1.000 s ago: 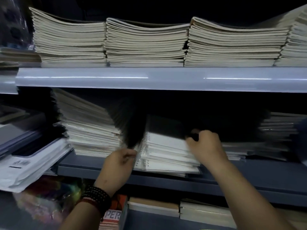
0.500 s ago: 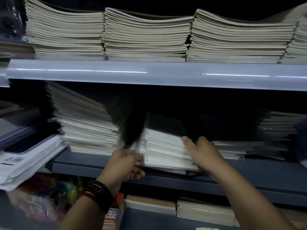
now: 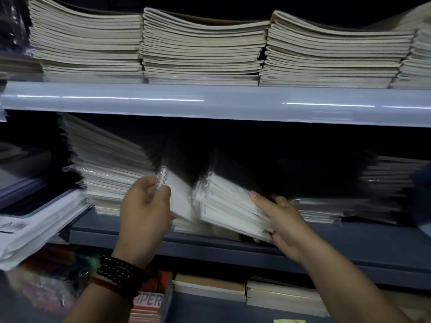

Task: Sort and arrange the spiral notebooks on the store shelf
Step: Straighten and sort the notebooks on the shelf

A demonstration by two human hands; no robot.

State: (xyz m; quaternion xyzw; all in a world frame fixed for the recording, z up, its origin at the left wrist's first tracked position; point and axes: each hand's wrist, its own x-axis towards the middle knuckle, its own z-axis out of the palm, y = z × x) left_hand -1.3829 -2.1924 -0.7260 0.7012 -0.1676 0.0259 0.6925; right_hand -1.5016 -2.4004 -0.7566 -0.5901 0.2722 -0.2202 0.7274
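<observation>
White notebook bundle [image 3: 231,206] tilts, gripped between right hand's [image 3: 285,221] fingers [image 3: 258,201].

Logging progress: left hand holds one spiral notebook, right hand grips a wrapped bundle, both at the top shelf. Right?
Wrong shelf. Head view: left hand holds one spiral notebook, right hand grips a wrapped bundle, both at the middle shelf.

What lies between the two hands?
Head view: a white spiral notebook in the left hand, a plastic-wrapped bundle of white notebooks in the right hand.
</observation>
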